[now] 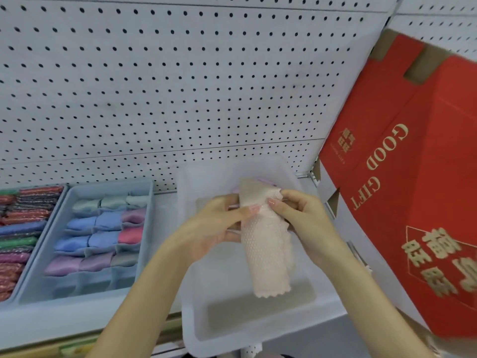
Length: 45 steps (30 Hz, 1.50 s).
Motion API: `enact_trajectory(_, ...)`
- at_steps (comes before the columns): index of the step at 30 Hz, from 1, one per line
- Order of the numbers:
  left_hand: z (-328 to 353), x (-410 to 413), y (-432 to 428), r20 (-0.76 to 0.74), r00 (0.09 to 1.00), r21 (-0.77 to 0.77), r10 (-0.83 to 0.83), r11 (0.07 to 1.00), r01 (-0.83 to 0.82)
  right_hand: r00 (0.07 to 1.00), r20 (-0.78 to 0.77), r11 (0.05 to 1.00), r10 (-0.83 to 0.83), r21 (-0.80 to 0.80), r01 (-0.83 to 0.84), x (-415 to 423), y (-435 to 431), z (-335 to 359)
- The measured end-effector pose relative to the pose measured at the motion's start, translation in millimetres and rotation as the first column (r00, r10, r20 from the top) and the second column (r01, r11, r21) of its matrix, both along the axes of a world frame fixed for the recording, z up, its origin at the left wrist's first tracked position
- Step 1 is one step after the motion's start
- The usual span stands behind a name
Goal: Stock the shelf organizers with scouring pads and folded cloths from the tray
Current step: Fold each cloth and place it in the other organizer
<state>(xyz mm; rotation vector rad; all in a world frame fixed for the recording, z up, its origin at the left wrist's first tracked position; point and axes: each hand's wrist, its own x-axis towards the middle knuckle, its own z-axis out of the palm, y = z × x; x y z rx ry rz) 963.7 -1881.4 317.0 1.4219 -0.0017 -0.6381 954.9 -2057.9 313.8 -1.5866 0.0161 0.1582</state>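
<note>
- The left hand point(216, 223) and the right hand point(304, 223) both hold one pink cloth point(265, 254) at its upper end. On each hand the thumb and the curled fingers pinch the fabric, and nothing else is in either hand.
- The cloth hangs down from this grip as a long narrow strip, above the middle of the clear tray point(196, 319). I cannot tell if its wavy lower edge touches the tray floor.
- I think the hands hold it high and close together so that the strip hangs straight and can be folded shorter; as it is now, it looks too long for a cell.
- Behind the top of the cloth is a grey-brown piece point(251, 189). It may be another cloth, but this is not clear.
- The organizer point(148, 215) stands on the shelf point(77, 321), just left of the tray. Its back rows are filled with folded cloths point(103, 220) in green, blue, pink and purple, and the front cells look empty, so the pink one probably goes there.
- The pads point(23, 215) lie in tight rows at the far left.
- A red box point(413, 177) leans at the right, near the tray, so the right arm has little room on that side.
</note>
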Motion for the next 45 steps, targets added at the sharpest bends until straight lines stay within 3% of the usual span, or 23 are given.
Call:
enact_trajectory(8,-22,-10,-3,0.076,0.976,0.055,0.206,0.976,-0.210,0.973,-0.212,0.990,-0.092,0.090,0.113,-9,10,-21)
enact_trajectory(12,-34,-11,-4,0.057,0.951,0.044,0.303,0.951,-0.305,0.971,-0.237,0.999,-0.040,0.012,0.044,-6,10,-28)
enact_trajectory(15,-36,-9,-1,0.029,0.947,-0.034,0.321,0.947,-0.320,0.966,-0.256,0.997,0.036,0.078,-0.017,-3,10,-27)
enact_trajectory(18,-22,-1,3,0.082,0.954,-0.152,0.289,0.950,-0.275,0.989,-0.132,0.983,0.064,0.178,-0.039,6,12,-14)
enact_trajectory(20,-8,6,9,0.176,0.951,-0.203,0.254,0.955,-0.218,0.998,0.015,0.985,0.066,0.161,-0.067,13,10,-1)
enact_trajectory(22,7,11,15,0.277,0.931,-0.195,0.237,0.963,-0.187,0.962,0.240,0.992,0.128,-0.035,-0.123,19,4,12)
enact_trajectory(25,18,10,19,0.411,0.881,-0.133,0.236,0.971,-0.198,0.809,0.491,0.892,0.324,-0.442,-0.089,23,-4,26)
enact_trajectory(27,19,9,16,0.514,0.827,-0.106,0.227,0.974,-0.202,0.733,0.567,0.843,0.376,-0.538,-0.016,23,-4,31)
enact_trajectory(29,18,10,13,0.584,0.780,-0.087,0.225,0.973,-0.216,0.725,0.597,0.846,0.342,-0.532,0.039,22,2,30)
enact_trajectory(33,18,16,10,0.629,0.737,-0.069,0.248,0.962,-0.265,0.863,0.493,0.968,0.107,-0.252,0.024,23,17,28)
enact_trajectory(36,22,18,11,0.626,0.720,-0.124,0.301,0.949,-0.289,0.946,0.314,0.995,0.083,-0.071,-0.063,23,25,27)
enact_trajectory(38,25,21,13,0.580,0.728,-0.191,0.366,0.930,-0.315,0.983,0.144,0.993,0.117,-0.046,-0.111,23,27,25)
enact_trajectory(40,26,23,12,0.528,0.736,-0.236,0.424,0.906,-0.352,0.982,0.076,0.984,0.171,-0.067,-0.166,22,30,22)
enact_trajectory(42,27,23,8,0.431,0.765,-0.300,0.478,0.876,-0.378,0.983,0.105,0.988,0.148,-0.066,-0.142,20,36,17)
enact_trajectory(45,21,20,0,0.229,0.839,-0.321,0.494,0.852,-0.414,0.985,0.169,0.995,-0.045,-0.080,0.060,20,50,13)
